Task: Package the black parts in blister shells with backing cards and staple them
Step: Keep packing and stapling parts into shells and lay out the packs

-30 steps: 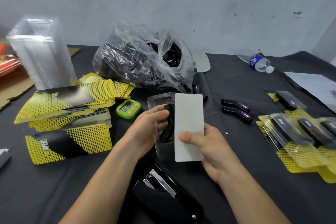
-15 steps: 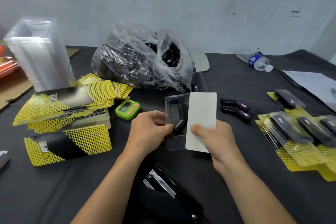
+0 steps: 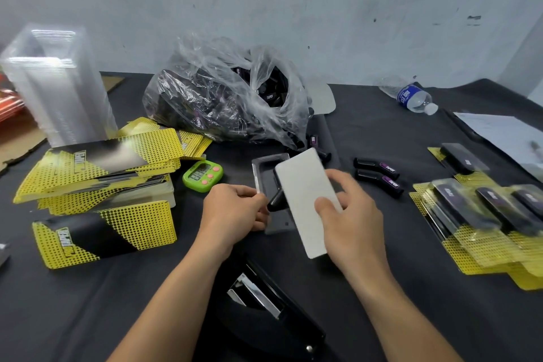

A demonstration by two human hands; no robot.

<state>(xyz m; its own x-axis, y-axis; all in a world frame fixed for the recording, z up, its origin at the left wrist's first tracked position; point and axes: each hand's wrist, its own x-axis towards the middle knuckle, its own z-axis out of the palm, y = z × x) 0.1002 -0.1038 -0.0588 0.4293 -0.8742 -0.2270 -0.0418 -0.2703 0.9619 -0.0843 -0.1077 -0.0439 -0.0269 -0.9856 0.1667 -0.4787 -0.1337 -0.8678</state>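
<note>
The right hand [image 3: 349, 214] pinches the slanted backing card [image 3: 302, 185], partly over the blister shell [image 3: 260, 167]; the left hand [image 3: 232, 211] pinches its left edge.

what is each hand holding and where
Left hand pinches the clear shell by its left edge; right hand holds the white card at its lower half.

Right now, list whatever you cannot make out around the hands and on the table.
All in the head view:
1. Black part: mostly hidden behind the backing card in the right hand.
2. Card's printed face: turned away, only white shows.
3. Blister shell: left edge partly covered by the left hand.
4. Timer: digits too blurred.
5. Finished packs: cut off by the right edge.
</note>
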